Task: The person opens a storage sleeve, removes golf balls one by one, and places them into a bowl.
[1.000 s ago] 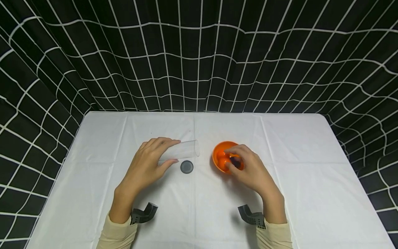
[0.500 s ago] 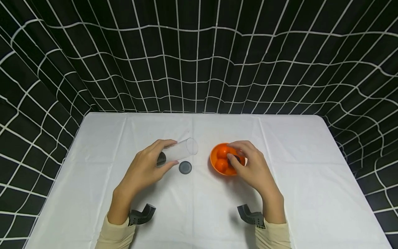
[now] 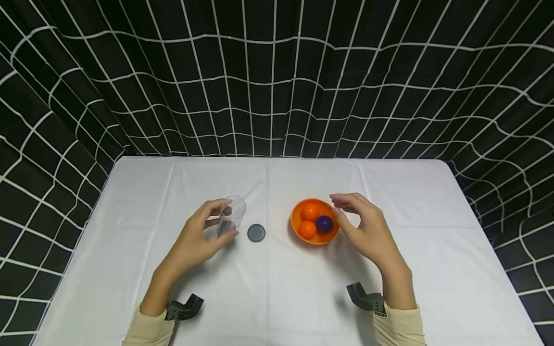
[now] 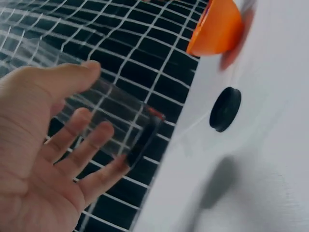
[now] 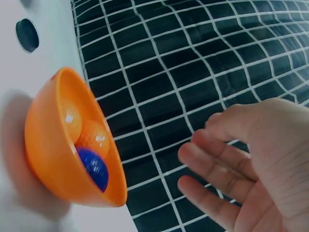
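A clear plastic cylinder [image 3: 233,210] stands nearly upright in my left hand [image 3: 193,240], which holds it between thumb and fingers. The left wrist view shows its dark bottom end [image 4: 143,142] above the white cloth. To the cylinder's right lies a dark grey round lid [image 3: 256,233]. An orange bowl [image 3: 327,208] contains two orange balls [image 3: 308,229] and a dark blue ball [image 3: 324,224]. Just right of the bowl, my right hand [image 3: 369,230] hovers with loosely bent fingers and nothing in it; the right wrist view shows a gap between it and the bowl.
A white cloth [image 3: 281,293] covers the table, with fold lines across it. Black curtain with white netting [image 3: 277,86] rises behind the table and at both sides. Each wrist wears a dark camera mount [image 3: 185,307].
My left hand has turned the cylinder from lying sideways to nearly upright and drawn it left. My right hand has withdrawn rightward from over the bowl, uncovering the blue ball.
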Motion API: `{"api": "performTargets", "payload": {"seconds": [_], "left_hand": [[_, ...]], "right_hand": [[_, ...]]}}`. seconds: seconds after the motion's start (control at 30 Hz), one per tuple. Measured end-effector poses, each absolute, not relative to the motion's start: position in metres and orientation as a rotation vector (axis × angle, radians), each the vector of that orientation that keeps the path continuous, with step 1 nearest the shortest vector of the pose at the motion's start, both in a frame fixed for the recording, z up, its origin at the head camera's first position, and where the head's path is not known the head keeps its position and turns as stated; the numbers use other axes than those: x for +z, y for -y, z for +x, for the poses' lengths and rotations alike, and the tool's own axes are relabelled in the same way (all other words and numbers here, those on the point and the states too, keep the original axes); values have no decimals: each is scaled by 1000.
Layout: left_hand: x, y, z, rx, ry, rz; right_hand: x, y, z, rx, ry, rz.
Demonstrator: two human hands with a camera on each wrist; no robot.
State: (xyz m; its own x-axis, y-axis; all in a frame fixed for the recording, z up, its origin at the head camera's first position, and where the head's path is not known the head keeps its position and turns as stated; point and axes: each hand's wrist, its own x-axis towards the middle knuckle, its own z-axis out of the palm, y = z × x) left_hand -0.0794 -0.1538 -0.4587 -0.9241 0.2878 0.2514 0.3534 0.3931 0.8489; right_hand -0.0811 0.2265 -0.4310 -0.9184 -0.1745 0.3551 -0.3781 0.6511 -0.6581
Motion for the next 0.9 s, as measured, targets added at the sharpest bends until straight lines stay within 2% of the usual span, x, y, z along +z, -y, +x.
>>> {"api": "performTargets", "payload": {"seconds": [0.4, 0.9], "left_hand": [[-486, 168, -82, -1869, 2495, -535], [-496, 175, -82, -1776, 2661, -569]], "right_hand": [[-435, -236, -85, 1214, 2551, 422], [-447, -242, -88, 1325, 2548, 350]]}}
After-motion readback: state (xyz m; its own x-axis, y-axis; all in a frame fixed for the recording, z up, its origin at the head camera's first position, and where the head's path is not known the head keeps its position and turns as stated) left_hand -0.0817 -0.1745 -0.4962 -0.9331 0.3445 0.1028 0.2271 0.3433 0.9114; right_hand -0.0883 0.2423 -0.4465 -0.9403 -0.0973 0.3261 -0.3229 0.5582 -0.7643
